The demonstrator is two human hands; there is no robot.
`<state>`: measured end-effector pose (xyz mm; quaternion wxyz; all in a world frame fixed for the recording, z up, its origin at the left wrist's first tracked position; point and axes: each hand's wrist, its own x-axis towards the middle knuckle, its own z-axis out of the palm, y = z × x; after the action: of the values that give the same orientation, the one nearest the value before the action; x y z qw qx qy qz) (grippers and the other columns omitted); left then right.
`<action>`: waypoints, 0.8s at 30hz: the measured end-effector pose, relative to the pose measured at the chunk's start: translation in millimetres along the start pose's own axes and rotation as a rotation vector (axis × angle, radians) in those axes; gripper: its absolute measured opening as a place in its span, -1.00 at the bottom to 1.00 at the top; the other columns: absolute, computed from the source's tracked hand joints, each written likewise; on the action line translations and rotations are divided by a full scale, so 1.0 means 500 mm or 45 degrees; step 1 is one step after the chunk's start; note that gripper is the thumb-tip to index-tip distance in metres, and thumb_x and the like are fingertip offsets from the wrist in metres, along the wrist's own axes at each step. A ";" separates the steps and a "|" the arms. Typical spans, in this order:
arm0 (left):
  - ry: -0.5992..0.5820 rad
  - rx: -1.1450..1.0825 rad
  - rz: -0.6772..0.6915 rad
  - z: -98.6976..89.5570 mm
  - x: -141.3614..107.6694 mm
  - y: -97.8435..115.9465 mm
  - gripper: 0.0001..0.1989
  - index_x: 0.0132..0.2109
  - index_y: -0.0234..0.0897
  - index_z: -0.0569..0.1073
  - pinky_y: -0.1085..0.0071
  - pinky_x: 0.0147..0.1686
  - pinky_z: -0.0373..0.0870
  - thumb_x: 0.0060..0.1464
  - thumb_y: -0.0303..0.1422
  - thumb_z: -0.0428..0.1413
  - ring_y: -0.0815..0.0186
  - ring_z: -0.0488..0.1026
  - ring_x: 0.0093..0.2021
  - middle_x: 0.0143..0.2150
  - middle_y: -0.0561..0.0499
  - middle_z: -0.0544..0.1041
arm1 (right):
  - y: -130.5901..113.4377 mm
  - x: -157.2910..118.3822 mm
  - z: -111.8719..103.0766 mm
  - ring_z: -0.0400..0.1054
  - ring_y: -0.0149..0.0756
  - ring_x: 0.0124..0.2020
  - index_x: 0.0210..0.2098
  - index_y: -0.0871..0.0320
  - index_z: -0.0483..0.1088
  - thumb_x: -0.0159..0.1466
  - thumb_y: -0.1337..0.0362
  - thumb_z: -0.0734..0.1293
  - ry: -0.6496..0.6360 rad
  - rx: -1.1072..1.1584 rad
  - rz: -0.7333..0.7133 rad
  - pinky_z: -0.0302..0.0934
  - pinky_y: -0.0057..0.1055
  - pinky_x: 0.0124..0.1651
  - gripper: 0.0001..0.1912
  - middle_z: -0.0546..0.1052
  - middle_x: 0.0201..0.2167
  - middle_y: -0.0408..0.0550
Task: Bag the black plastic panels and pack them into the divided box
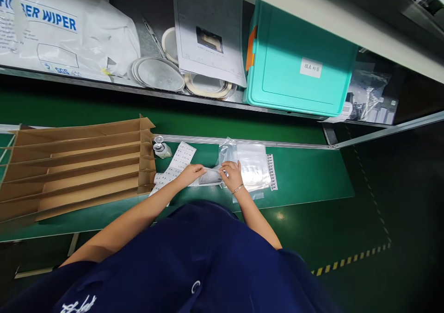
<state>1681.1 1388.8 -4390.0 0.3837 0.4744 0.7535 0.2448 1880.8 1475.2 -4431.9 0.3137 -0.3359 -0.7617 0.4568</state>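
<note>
Between my two hands is a small greyish printed label (210, 178), close above the green bench. My left hand (192, 175) pinches its left side with thumb and fingertips. At its right end, my right hand (231, 176) pinches the corner, with the other fingers partly raised. Under and beside my right hand lies a stack of clear plastic bags (255, 167). White strips of printed labels (182, 158) spread out by my left hand, partly hidden by the forearm. A narrow strip with black-and-white codes (272, 172) lies along the bags' right edge.
A divided cardboard box (92, 167) stands at left, beside a small bottle with a metal top (162, 148). On the overhead shelf are a wiper bag (62, 30), round discs (159, 73), a paper sheet (211, 60) and a teal box (298, 81). The green bench (312, 178) ends at right.
</note>
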 end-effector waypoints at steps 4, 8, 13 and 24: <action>-0.027 0.092 -0.075 -0.012 0.003 -0.028 -0.51 -0.30 -0.23 0.59 0.31 -0.22 0.38 0.07 0.06 -0.02 0.09 0.53 -0.26 -0.41 -0.05 0.60 | 0.035 -0.010 -0.070 0.35 -0.10 0.05 -0.33 0.11 0.45 0.27 0.15 0.28 0.441 0.203 0.145 0.00 0.09 0.30 -0.81 0.51 -0.10 0.09; 0.084 0.224 -0.246 -0.063 0.053 -0.053 -0.51 0.03 -0.26 0.55 0.29 -0.17 0.39 0.10 -0.06 0.05 0.03 0.56 -0.21 -0.45 -0.05 0.59 | 0.091 -0.023 -0.140 0.32 -0.09 0.14 -0.05 0.15 0.44 0.24 0.10 0.25 0.596 0.359 0.367 0.17 -0.03 0.23 -0.63 0.46 0.06 0.16; 0.423 0.321 -0.419 -0.135 0.164 -0.074 -0.48 0.18 -0.43 0.38 0.14 0.20 0.20 0.13 -0.24 0.13 -0.05 0.30 0.24 0.17 -0.33 0.44 | 0.118 -0.043 -0.127 0.31 -0.09 0.20 0.24 0.10 0.29 0.23 0.11 0.27 0.390 0.429 0.519 0.20 -0.05 0.23 -0.41 0.38 0.21 0.15; 0.384 -0.008 -0.295 -0.137 0.114 -0.067 -0.70 -0.31 -0.31 0.44 0.31 -0.26 0.35 0.08 -0.12 0.15 0.28 0.41 -0.33 -0.36 0.00 0.49 | 0.076 0.000 -0.012 0.41 -0.15 0.06 0.44 0.01 -0.11 0.23 0.13 0.31 0.014 0.665 0.389 0.28 -0.07 0.14 -0.14 0.47 0.09 0.13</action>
<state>1593.1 1425.6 -4394.2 0.2934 0.3411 0.8514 0.2696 1894.2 1491.6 -4464.2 0.3210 -0.3570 -0.5573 0.6774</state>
